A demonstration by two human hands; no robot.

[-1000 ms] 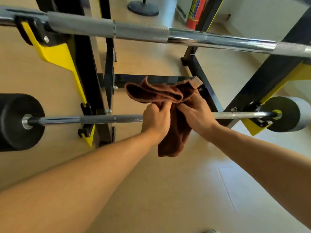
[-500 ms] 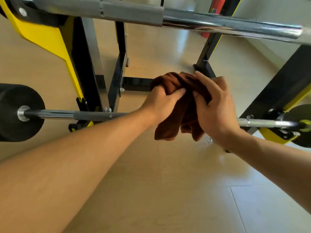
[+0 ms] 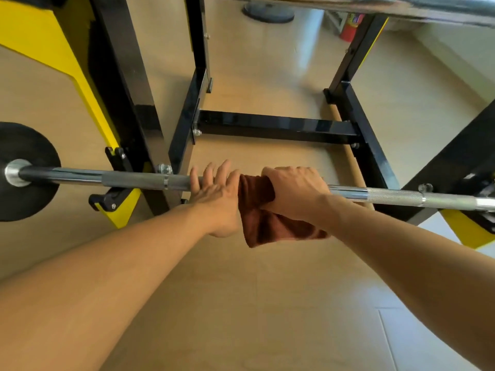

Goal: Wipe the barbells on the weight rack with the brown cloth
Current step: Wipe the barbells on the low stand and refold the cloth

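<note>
At the left end of the lower barbell (image 3: 128, 179) sat a black weight plate (image 3: 24, 145), beside the rack's (image 3: 128, 84) left upright. At mid-bar the left hand (image 3: 217, 195) rested on the barbell, fingers nearly straight and slightly apart. Touching it, the brown cloth (image 3: 263, 212) draped over the bar, its tail hanging below. The right hand (image 3: 294, 192) clamped the cloth around the bar, fingers curled.

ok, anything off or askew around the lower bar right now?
Nothing stands out. The lower barbell sits level in the rack's hooks. The brown cloth is draped over it mid-bar, gripped by the right hand; the left hand rests beside it, fingers extended. No spill or damage visible.
</note>
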